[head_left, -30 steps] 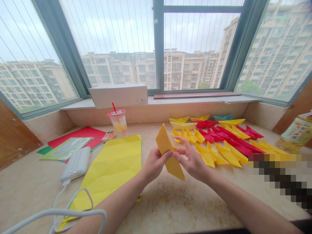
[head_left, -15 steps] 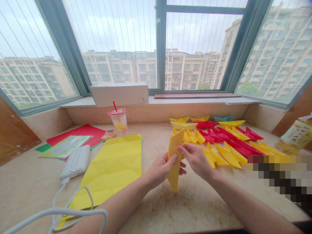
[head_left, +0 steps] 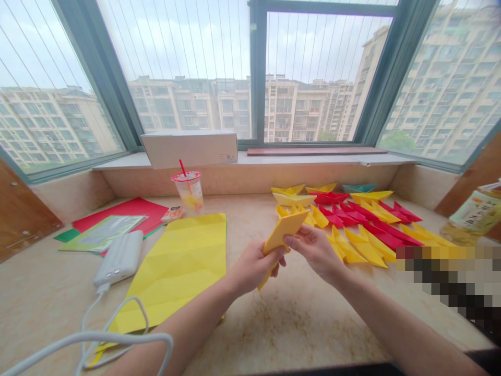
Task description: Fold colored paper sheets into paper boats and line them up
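Observation:
My hands hold a long folded piece of yellow origami paper (head_left: 282, 233) above the marble counter (head_left: 297, 318), its upper tip slanting right. My left hand (head_left: 254, 267) grips its lower part, and my right hand (head_left: 314, 250) pinches it from the right with thumb and fingers. Left of my hands lies a large creased yellow paper sheet (head_left: 174, 269), its lower end hidden under my left forearm. To the right stand rows of folded red and yellow paper boats (head_left: 362, 230), the closest just beyond my right hand.
A white power bank (head_left: 118, 258) with a white cable (head_left: 97, 338) lies at left, beside red and green paper sheets (head_left: 129, 211). Behind stand a plastic drink cup with red straw (head_left: 188, 192) and a cardboard box (head_left: 190, 150) on the sill. A bottle (head_left: 472, 214) stands at right, by a pixelated patch (head_left: 446, 282).
The folded yellow paper has turned from nearly upright to a slant, its top tip going right and its lower end left. My hands stay on it, and the view has shifted slightly.

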Tool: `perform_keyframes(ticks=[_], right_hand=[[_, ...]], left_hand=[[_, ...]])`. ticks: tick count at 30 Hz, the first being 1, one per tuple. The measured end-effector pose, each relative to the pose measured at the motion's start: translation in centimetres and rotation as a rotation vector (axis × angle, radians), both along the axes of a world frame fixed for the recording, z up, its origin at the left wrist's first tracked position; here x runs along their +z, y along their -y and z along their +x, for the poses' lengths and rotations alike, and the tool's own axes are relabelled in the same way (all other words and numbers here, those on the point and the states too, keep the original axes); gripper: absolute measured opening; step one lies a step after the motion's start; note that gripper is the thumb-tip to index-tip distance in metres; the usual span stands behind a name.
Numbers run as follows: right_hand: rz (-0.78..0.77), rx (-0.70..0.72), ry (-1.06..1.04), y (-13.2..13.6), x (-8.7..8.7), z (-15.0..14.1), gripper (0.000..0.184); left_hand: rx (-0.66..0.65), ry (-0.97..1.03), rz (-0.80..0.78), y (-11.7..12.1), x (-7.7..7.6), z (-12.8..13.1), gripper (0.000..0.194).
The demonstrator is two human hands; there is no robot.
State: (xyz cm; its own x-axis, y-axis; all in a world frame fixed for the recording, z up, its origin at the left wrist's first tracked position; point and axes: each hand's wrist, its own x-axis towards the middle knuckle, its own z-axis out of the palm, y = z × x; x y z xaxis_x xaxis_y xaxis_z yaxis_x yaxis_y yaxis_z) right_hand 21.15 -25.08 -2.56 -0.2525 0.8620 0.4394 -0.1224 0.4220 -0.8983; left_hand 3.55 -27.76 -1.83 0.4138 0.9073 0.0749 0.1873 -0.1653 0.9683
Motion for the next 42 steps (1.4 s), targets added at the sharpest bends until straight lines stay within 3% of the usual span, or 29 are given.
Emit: perform_keyframes(ticks=[3,9,14,21,25,31,37,42], right_hand=[[-0.110,0.067,-0.085,0.2,0.3,0.1,0.026],[-0.099,0.085,-0.107,0.1,-0.1,0.3,0.023],[-0.109,0.008,-0.278,0.2,0.0,0.0,0.034],[-0.081,-0.080,-0.254,0.4,0.3,-0.1,0.045],[-0.066,-0.108,-0.243,0.2,0.1,0.0,0.042],[-0.109,-0.094,-0.240,-0.3,-0.3,0.5,0.040],[-0.146,0.090,-0.079,0.3,0.5,0.3,0.032],[-0.127,0.006,-0.107,0.6,0.7,-0.1,0.030]], left_hand=[[0.020,-0.175,0.168,0.1,0.2,-0.4,0.042],[0.047,-0.288,0.332,0.1,0.6,-0.6,0.040],[0.024,-0.307,0.267,0.5,1.2,-0.5,0.041],[-0.064,-0.215,0.080,1.0,2.0,-0.3,0.033],[-0.088,-0.128,-0.022,1.1,1.7,-0.1,0.030],[-0.121,0.098,-0.118,0.8,0.9,-0.1,0.058],[-0.035,0.092,-0.075,0.6,0.7,-0.1,0.053],[-0.030,0.140,-0.125,0.7,0.4,0.3,0.053]])
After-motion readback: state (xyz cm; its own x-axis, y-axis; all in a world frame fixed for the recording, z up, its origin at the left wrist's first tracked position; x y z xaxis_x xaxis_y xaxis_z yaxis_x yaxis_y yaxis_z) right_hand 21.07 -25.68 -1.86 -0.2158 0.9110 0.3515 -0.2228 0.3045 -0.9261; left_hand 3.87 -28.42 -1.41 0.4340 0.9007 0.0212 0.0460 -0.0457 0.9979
